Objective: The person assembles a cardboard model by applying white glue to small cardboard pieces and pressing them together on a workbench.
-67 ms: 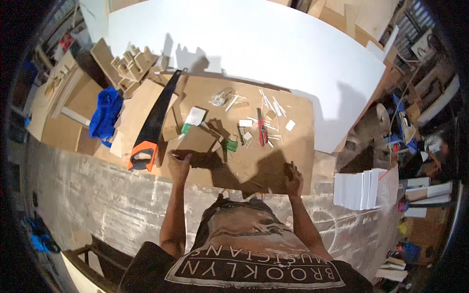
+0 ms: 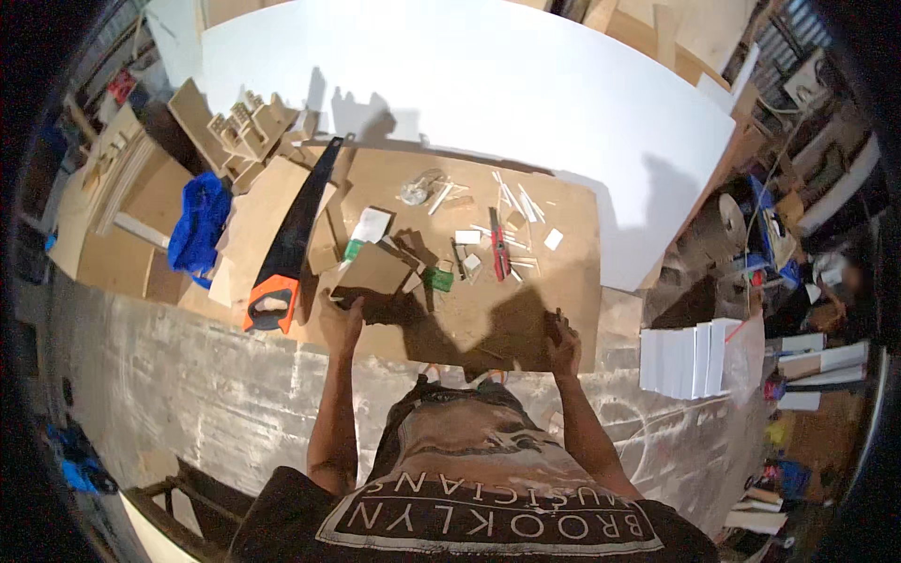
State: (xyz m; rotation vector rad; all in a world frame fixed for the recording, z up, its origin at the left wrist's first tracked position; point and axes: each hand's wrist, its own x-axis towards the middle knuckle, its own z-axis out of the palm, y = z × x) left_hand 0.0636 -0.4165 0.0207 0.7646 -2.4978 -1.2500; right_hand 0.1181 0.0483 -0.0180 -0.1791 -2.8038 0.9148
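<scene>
- The left hand (image 2: pixel 340 322) grips the near edge of a flat brown cardboard sheet (image 2: pixel 554 281) at frame centre, fingers clamped on it.
- The right hand (image 2: pixel 563 345) holds the same edge further right, fingers closed on it.
- A black handsaw with an orange handle (image 2: pixel 293 239) lies at centre left.
- Blue cloth (image 2: pixel 199 227) sits crumpled at left.
- White board stack (image 2: pixel 690 358) stands at right.
- Small white scraps (image 2: pixel 466 237) litter the sheet.

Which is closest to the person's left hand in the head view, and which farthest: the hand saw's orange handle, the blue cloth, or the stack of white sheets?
From the left hand:
1. Hand saw's orange handle, just to its left.
2. Blue cloth, farther left and up.
3. Stack of white sheets, far right, past the right hand.
</scene>
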